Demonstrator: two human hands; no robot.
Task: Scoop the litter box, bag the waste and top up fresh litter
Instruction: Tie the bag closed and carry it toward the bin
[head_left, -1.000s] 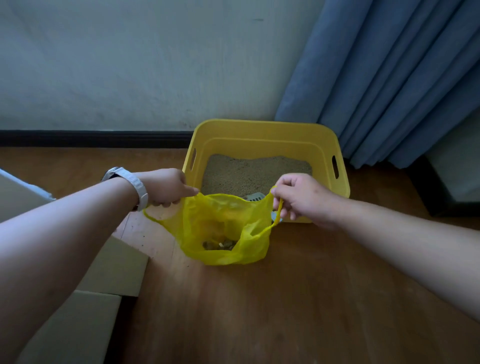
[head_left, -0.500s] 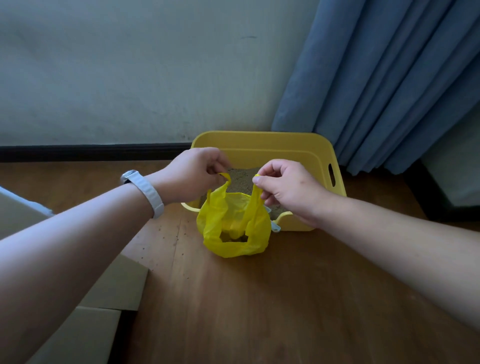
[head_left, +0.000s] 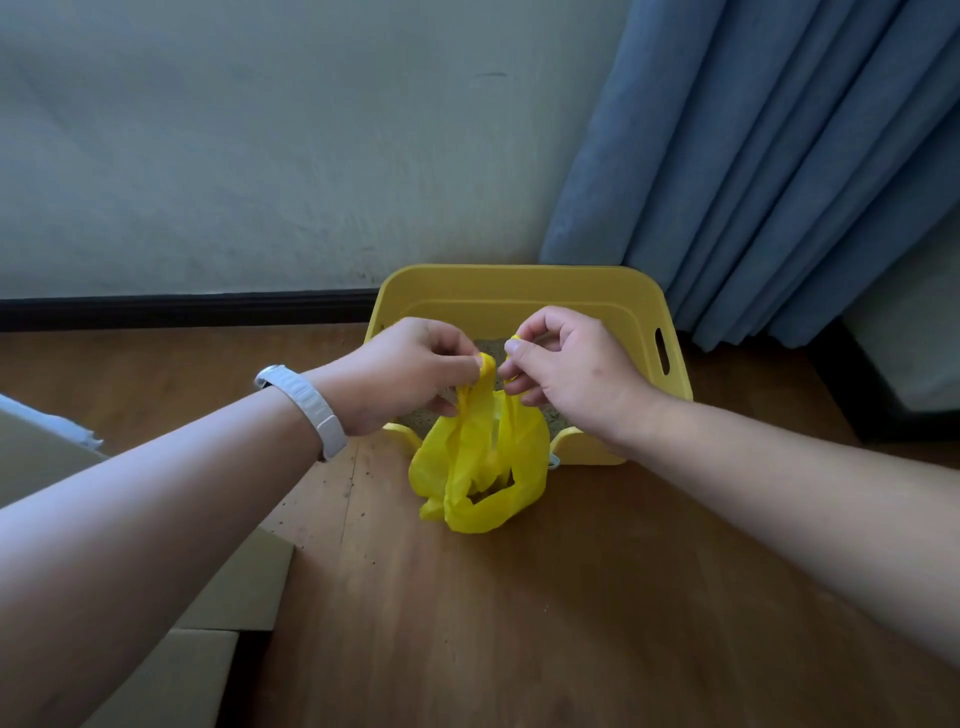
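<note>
The left hand and right hand each pinch a handle of the yellow bag, at 6 o'clock of the litter box; crossing and cinching the handles low should seal it.

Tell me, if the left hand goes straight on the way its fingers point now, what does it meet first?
Probably the right hand: the left hand points across at it, each pinching a handle of the yellow bag, a small gap between. Depth is unclear.

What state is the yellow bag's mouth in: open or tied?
Gathered, not tied: the left hand and right hand each pinch one handle of the yellow plastic bag, close together, with no knot visible.
</note>
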